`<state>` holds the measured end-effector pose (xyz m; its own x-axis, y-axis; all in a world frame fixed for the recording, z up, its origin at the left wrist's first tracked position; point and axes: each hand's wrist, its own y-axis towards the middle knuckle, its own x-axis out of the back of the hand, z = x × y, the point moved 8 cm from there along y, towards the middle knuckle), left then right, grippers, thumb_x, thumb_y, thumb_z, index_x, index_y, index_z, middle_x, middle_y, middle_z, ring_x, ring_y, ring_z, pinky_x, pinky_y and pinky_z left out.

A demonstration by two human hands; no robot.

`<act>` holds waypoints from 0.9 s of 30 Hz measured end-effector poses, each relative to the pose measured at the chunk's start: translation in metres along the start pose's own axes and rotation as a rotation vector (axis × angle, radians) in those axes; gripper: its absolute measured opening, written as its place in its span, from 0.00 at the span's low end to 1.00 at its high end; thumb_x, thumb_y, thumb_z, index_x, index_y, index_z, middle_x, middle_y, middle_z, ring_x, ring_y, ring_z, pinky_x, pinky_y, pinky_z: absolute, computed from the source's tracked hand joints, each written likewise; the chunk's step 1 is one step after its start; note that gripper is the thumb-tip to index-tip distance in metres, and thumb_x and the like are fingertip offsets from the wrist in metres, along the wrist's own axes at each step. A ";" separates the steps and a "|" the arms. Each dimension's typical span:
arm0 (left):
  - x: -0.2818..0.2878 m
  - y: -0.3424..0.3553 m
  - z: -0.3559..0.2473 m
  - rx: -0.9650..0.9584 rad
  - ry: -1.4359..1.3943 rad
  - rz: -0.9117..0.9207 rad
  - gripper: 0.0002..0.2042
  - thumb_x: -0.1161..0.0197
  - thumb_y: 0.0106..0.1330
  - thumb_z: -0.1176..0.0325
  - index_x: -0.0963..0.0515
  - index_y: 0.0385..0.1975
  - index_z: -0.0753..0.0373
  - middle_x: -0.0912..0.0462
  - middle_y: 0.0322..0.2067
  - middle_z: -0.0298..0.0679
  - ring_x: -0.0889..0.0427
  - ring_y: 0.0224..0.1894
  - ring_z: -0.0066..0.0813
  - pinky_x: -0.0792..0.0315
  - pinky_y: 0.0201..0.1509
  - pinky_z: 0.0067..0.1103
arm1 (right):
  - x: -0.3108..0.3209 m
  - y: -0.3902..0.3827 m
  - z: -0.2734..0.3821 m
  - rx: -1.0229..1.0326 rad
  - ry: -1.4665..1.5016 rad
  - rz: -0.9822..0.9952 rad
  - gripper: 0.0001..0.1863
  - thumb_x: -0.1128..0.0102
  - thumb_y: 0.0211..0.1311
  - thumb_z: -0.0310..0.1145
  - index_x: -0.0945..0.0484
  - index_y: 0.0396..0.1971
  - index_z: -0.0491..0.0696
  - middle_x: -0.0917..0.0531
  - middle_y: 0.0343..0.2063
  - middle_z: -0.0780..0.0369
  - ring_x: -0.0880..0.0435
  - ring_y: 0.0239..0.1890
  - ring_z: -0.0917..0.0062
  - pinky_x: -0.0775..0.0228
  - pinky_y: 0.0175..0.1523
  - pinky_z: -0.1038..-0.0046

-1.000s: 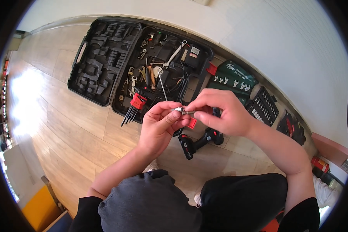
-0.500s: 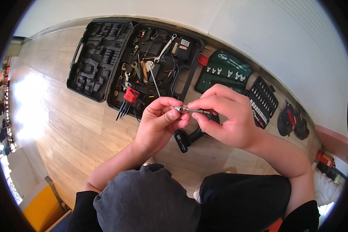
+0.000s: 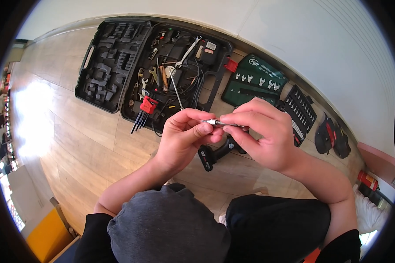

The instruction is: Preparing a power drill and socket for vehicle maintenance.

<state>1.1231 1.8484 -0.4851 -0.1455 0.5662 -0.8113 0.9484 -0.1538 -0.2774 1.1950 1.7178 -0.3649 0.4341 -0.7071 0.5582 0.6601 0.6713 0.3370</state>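
My left hand pinches a short, shiny silver metal sleeve, which looks like a small socket or bit holder, between thumb and forefinger. From the other side my right hand grips a thin metal shaft with thumb and fingers, in line with the sleeve. The two pieces meet end to end; how deeply they are joined is too small to tell. Under my hands a black cordless drill lies on the floor, its battery foot toward my left and its front partly hidden by my right hand.
An open black tool case holds tangled tools, a combination wrench and a red hex-key holder. Right of it lie a green wrench pouch, a socket set and dark, red-trimmed items. A white wall runs behind.
The metal sleeve has turned in my fingers and now lies more level. My right hand has shifted slightly right, uncovering more of the drill.
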 end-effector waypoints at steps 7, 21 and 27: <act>0.003 -0.005 -0.009 -0.029 0.127 -0.074 0.09 0.34 0.72 0.76 0.19 0.48 0.71 0.11 0.41 0.49 0.10 0.40 0.32 0.13 0.48 0.28 | -0.007 0.001 0.007 0.102 -0.043 0.009 0.12 0.25 0.51 0.20 0.15 0.37 0.43 0.14 0.32 0.62 0.17 0.31 0.70 0.25 0.35 0.72; -0.003 -0.001 -0.006 -0.031 0.073 -0.001 0.10 0.36 0.74 0.75 0.22 0.51 0.69 0.13 0.43 0.47 0.10 0.43 0.33 0.13 0.50 0.27 | -0.005 -0.001 0.004 0.097 -0.012 -0.049 0.15 0.24 0.50 0.20 0.17 0.38 0.44 0.14 0.32 0.61 0.17 0.30 0.70 0.25 0.34 0.71; -0.016 -0.005 -0.026 -0.240 0.385 -0.011 0.11 0.34 0.70 0.81 0.22 0.50 0.71 0.13 0.43 0.47 0.10 0.45 0.33 0.14 0.53 0.28 | -0.003 -0.002 0.002 0.051 -0.028 -0.049 0.15 0.22 0.47 0.21 0.17 0.36 0.44 0.15 0.31 0.61 0.17 0.30 0.69 0.26 0.34 0.70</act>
<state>1.1282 1.8611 -0.4572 -0.0836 0.8339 -0.5456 0.9925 0.0205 -0.1207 1.1911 1.7188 -0.3657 0.3841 -0.7332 0.5612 0.6476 0.6472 0.4023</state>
